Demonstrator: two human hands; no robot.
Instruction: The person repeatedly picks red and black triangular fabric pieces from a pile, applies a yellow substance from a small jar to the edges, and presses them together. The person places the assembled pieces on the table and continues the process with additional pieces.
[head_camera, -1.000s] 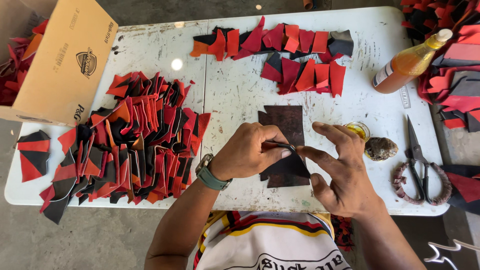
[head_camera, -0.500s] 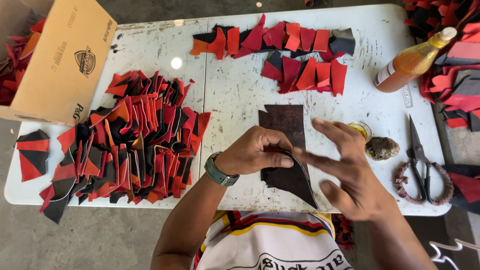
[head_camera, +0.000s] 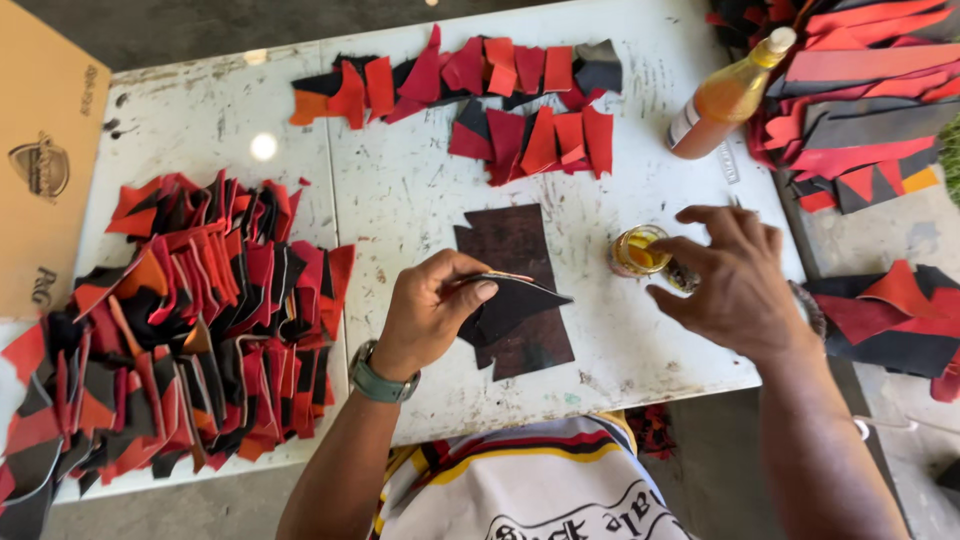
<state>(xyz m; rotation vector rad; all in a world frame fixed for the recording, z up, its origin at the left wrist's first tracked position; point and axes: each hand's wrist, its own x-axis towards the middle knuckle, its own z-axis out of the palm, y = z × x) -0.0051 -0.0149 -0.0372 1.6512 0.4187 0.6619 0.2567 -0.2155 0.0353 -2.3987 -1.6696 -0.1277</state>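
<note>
Looking down from the head camera, the left hand (head_camera: 425, 315) has its fingers (head_camera: 478, 291) pinched shut on a dark cut piece (head_camera: 515, 303), a flat black pointed bit of material, thumb on top and the rest curled under. That piece sits lifted a little over a dark brown sheet (head_camera: 515, 240) lying flat on the white surface (head_camera: 400, 190), roughly mid-way along and close to the near edge. There's a greenish watch (head_camera: 380, 380) on that wrist.

The right hand (head_camera: 735, 285) is off to the side with fingers spread loose and nothing in them, hovering right by a small glass jar (head_camera: 637, 250) of yellow stuff near the right end of the surface. Fingertips look like they're just beside the jar; can't tell if they actually touch it.

Other stuff: a plastic bottle (head_camera: 728, 95) of orange liquid stands tilted-looking at the far right corner. A row of red and black cut pieces (head_camera: 520, 100) runs along the far edge. A big fanned-out pile of red, orange and black pieces (head_camera: 190, 320) covers the left end. A cardboard box (head_camera: 40, 170) pokes in past the left edge, and more stacked red and dark material (head_camera: 860, 100) sits beyond the right edge.
</note>
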